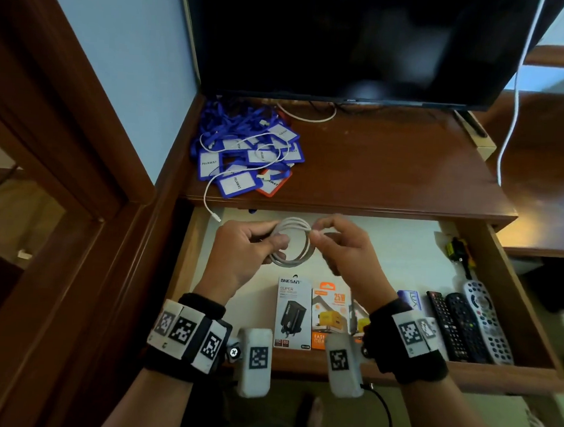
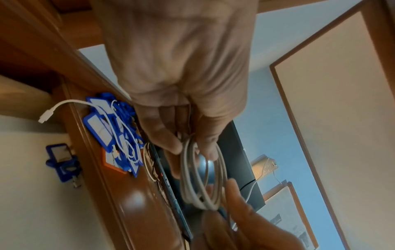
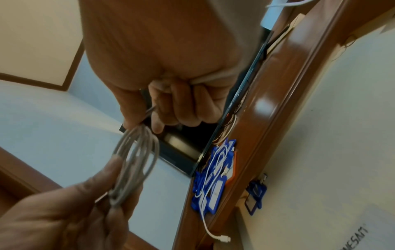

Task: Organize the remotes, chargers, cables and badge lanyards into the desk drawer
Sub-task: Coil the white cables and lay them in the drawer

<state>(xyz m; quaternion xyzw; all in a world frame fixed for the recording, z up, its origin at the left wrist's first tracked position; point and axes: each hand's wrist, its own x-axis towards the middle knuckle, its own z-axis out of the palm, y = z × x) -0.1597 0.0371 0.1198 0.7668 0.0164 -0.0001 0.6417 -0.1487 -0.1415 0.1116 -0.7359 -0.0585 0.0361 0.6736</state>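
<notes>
Both hands hold a coiled white cable (image 1: 292,243) above the open drawer (image 1: 404,250). My left hand (image 1: 273,246) grips the coil's left side (image 2: 203,177). My right hand (image 1: 319,233) pinches its top right between thumb and fingers (image 3: 136,162). On the desk top at the back left lies a heap of blue badge lanyards (image 1: 248,152) with a second white cable (image 1: 209,189) draped over it, its plug hanging over the drawer. In the drawer's front stand charger boxes (image 1: 292,313) and three remotes (image 1: 471,327) at the right.
A dark TV screen (image 1: 350,42) stands at the back of the desk (image 1: 392,167). One blue badge holder (image 2: 62,162) lies in the drawer's back left. A small yellow and black item (image 1: 458,252) sits in the drawer's back right corner. A white cord (image 1: 511,112) hangs at the right.
</notes>
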